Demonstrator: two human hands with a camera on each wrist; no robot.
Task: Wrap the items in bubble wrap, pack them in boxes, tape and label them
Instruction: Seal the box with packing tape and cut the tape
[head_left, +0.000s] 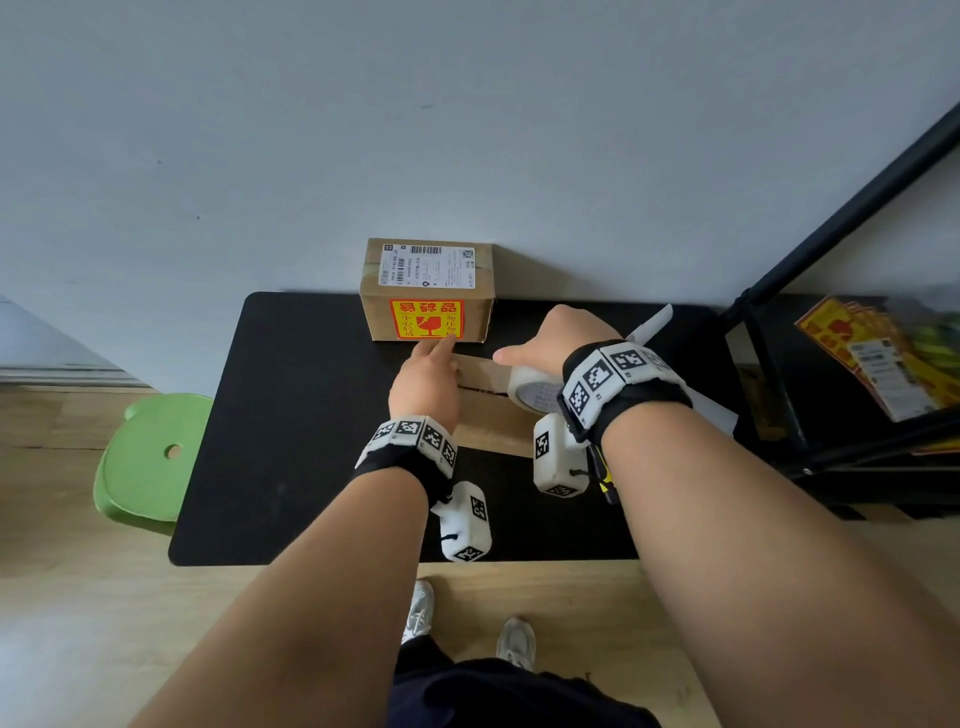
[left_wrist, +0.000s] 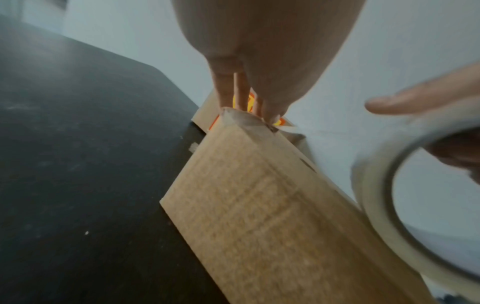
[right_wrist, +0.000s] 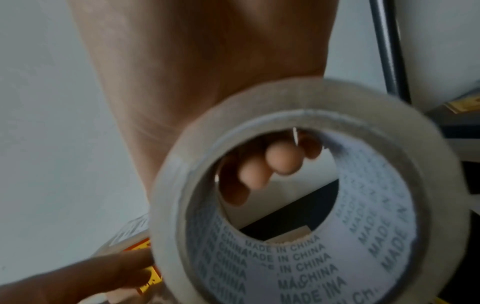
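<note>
A plain cardboard box (head_left: 491, 423) lies on the black table (head_left: 291, 415) under both hands. My left hand (head_left: 428, 371) rests on its left end, and the straight fingers (left_wrist: 228, 90) press down at the far corner, where clear tape is creased over the edge. My right hand (head_left: 553, 338) grips a roll of clear tape (head_left: 535, 392) just above the box's right end, with fingers (right_wrist: 281, 159) hooked through the core of the tape roll (right_wrist: 306, 216) and the thumb stretched left. Behind stands a sealed box (head_left: 428, 288) with a shipping label and a red-yellow fragile sticker.
A green stool (head_left: 148, 457) stands left of the table. At the right is a black metal rack (head_left: 769, 332) holding sheets of fragile stickers (head_left: 872, 353). White paper (head_left: 652, 325) lies under my right wrist. The wall runs close behind the table.
</note>
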